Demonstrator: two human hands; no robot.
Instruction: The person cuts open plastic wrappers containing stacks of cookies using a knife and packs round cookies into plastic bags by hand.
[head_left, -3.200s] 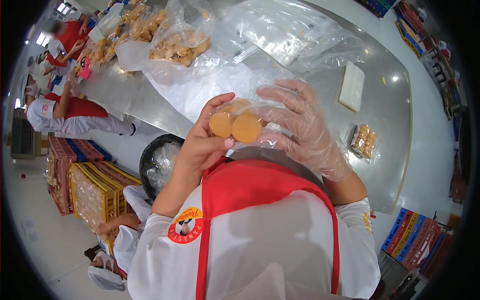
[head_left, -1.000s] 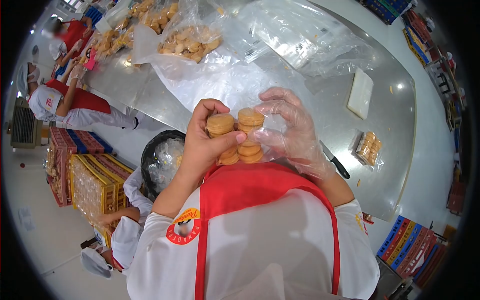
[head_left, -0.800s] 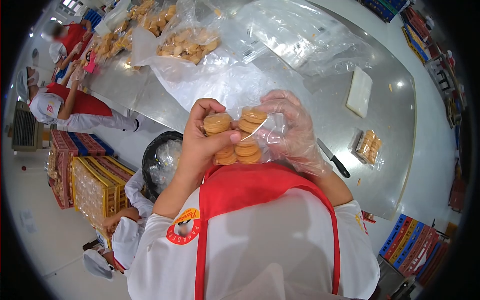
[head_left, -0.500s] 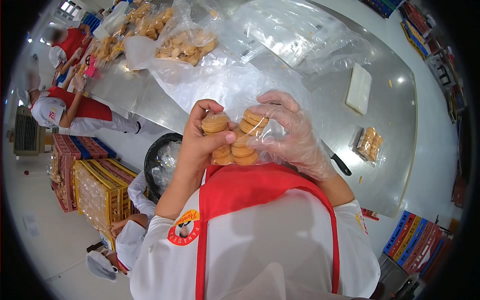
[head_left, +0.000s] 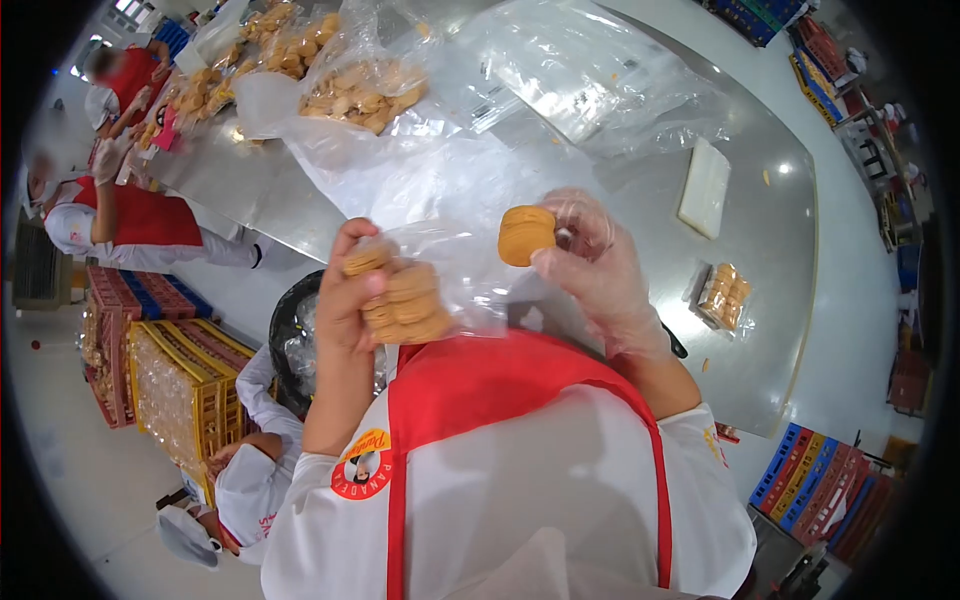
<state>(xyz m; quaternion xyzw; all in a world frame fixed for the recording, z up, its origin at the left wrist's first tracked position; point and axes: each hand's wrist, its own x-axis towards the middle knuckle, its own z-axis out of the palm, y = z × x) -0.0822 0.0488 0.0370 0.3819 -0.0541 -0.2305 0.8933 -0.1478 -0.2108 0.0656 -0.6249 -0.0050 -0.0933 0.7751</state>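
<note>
A clear plastic bag of stacked round cookies (head_left: 408, 305) is in my bare left hand (head_left: 352, 290), its fingers wrapped round the left side. The bag's loose mouth end (head_left: 478, 275) spreads out to the right. My right hand (head_left: 595, 265), in a transparent glove, pinches a short stack of cookies (head_left: 526, 235) beside the bag, apart from it. Below the hands, a red apron covers my chest. On the steel table, a white plastic sheet (head_left: 430, 180) lies just beyond both hands.
A packed cookie bag (head_left: 724, 297), a white block (head_left: 705, 188) and a partly hidden knife (head_left: 676, 343) lie at right. Loose cookies (head_left: 365, 95) are piled at the back. Co-workers stand at left, near a black-lined bin (head_left: 293, 340) and crates (head_left: 185, 385).
My right hand has moved away from the bag to the right and now holds a few cookies outside it. My left hand has shifted left with the bag, which now tilts.
</note>
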